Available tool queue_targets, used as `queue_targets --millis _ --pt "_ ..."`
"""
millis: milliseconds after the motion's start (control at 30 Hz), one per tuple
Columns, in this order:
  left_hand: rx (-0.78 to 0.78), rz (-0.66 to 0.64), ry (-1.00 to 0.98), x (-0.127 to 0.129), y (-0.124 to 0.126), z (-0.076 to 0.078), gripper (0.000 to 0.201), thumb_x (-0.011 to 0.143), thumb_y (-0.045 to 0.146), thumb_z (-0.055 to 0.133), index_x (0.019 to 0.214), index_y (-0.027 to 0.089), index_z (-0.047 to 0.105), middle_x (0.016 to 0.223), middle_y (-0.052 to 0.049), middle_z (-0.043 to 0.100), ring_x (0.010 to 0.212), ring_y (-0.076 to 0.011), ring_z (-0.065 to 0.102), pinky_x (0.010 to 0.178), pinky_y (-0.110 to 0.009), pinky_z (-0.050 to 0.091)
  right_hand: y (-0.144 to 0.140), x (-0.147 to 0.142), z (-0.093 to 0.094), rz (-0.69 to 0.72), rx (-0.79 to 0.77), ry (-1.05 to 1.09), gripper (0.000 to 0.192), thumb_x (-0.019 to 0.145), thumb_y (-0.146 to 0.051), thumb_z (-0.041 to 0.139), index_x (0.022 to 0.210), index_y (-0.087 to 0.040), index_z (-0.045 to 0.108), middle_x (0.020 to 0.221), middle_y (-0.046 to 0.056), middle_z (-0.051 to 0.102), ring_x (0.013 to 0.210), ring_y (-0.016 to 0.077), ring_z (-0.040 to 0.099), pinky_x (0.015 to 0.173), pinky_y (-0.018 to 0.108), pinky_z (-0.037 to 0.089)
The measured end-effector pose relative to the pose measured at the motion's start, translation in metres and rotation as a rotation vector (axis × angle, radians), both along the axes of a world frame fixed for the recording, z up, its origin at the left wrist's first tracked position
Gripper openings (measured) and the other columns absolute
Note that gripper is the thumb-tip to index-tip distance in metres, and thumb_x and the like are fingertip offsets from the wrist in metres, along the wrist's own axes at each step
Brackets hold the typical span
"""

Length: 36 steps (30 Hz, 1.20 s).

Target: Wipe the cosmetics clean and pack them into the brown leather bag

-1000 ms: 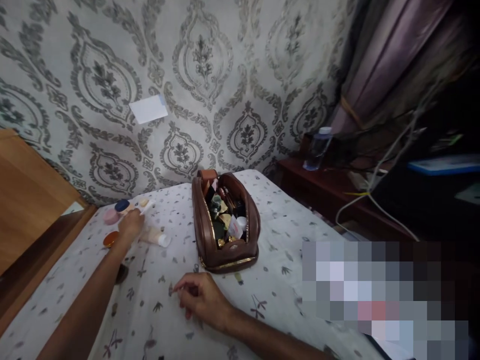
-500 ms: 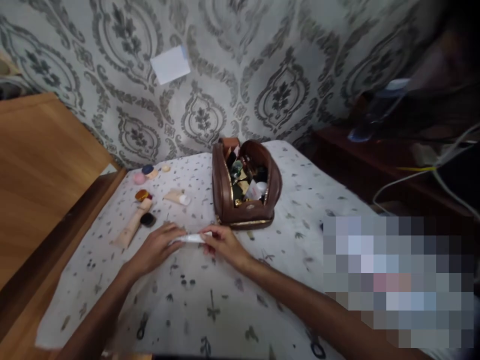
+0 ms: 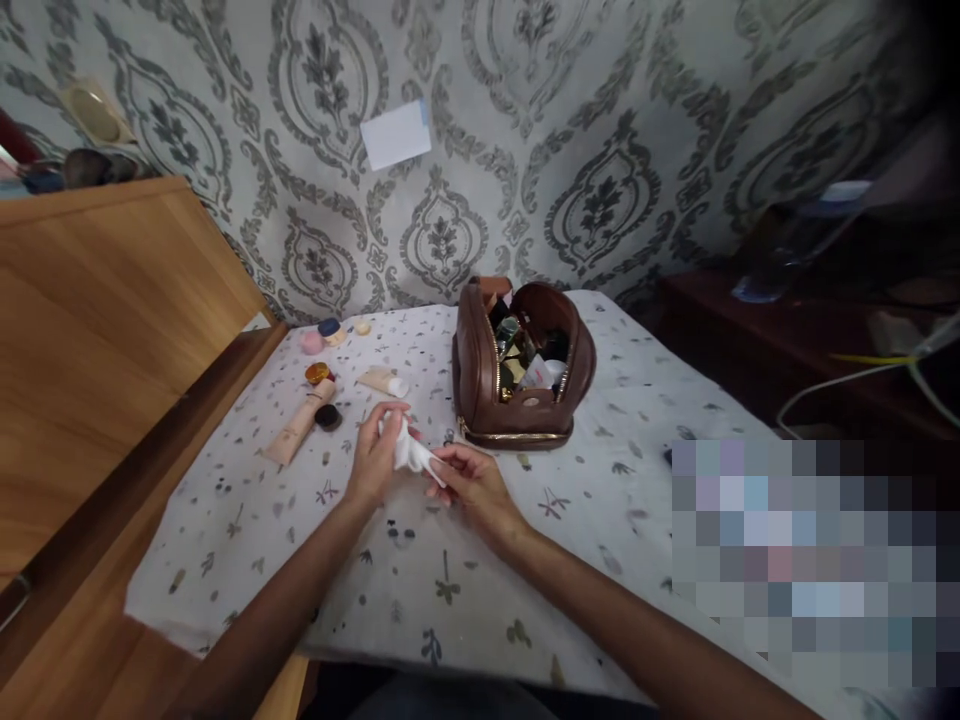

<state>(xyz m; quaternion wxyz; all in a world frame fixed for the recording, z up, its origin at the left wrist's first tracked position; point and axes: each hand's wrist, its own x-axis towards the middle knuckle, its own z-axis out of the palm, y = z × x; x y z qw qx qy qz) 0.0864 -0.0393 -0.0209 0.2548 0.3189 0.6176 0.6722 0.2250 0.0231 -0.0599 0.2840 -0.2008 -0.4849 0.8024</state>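
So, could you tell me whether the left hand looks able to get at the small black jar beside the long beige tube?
Probably yes. The small black jar sits uncovered on the cloth just left of the left hand, with bare cloth between them. But both hands hold a white tube, so the left would need to let go.

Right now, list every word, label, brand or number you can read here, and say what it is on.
None can be read.
White tube held by the left hand and right hand: no print visible.
Items in the brown pouch: labels too small and blurred.
White paper on the wall: looks blank.
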Motion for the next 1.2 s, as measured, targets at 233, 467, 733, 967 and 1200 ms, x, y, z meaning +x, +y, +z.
queue_targets --millis 233,467,733,967,1200 --pt "-0.163 -0.191 -0.157 -0.02 -0.007 0.013 0.039 0.077 0.049 0.068 0.098 0.016 0.064 0.057 0.0 0.065 0.054 -0.0205 0.067 0.051 -0.027 0.049 0.006 0.015 0.0 -0.047 0.654 -0.074 0.025 0.087 -0.041 0.062 0.094 -0.02 0.072 0.071 0.004 0.067 0.061 0.0161 0.058 0.058 0.027 0.047" --pt "0.003 -0.118 -0.301 -0.039 -0.01 0.025 0.028 0.067 0.032 0.079 0.087 0.016 0.068 0.087 -0.006 0.073 0.074 -0.0184 0.071 0.058 -0.023 0.052 0.013 0.02 0.008 -0.133 0.672 -0.177 0.022 0.089 -0.038 0.059 0.094 -0.02 0.07 0.066 0.002 0.065 0.057 0.0152 0.056 0.057 0.028 0.047" --pt "-0.148 -0.296 0.138 -0.041 -0.023 0.006 0.039 0.087 0.049 0.063 0.112 0.02 0.064 0.071 0.003 0.059 0.048 -0.0073 0.048 0.043 -0.018 0.036 0.025 0.019 0.015 0.002 0.302 -0.085 0.039 0.075 -0.054 0.072 0.087 -0.017 0.068 0.054 -0.002 0.063 0.045 0.0103 0.049 0.047 0.024 0.041" --pt "-0.232 -0.32 0.308 -0.043 -0.021 -0.001 0.03 0.093 0.049 0.051 0.099 0.021 0.06 0.064 0.005 0.053 0.049 -0.0097 0.044 0.047 -0.021 0.033 0.025 0.018 0.013 0.027 0.323 -0.13 0.038 0.076 -0.054 0.072 0.085 -0.017 0.069 0.054 -0.001 0.063 0.045 0.01 0.047 0.045 0.023 0.038" --pt "-0.27 -0.2 0.51 -0.04 -0.017 0.0 0.041 0.093 0.049 0.045 0.065 0.02 0.048 0.058 0.004 0.042 0.055 -0.0115 0.039 0.054 -0.024 0.032 0.02 0.022 0.011 -0.11 0.672 -0.186 0.026 0.085 -0.045 0.066 0.09 -0.02 0.072 0.065 0.002 0.066 0.057 0.0152 0.059 0.052 0.026 0.045"
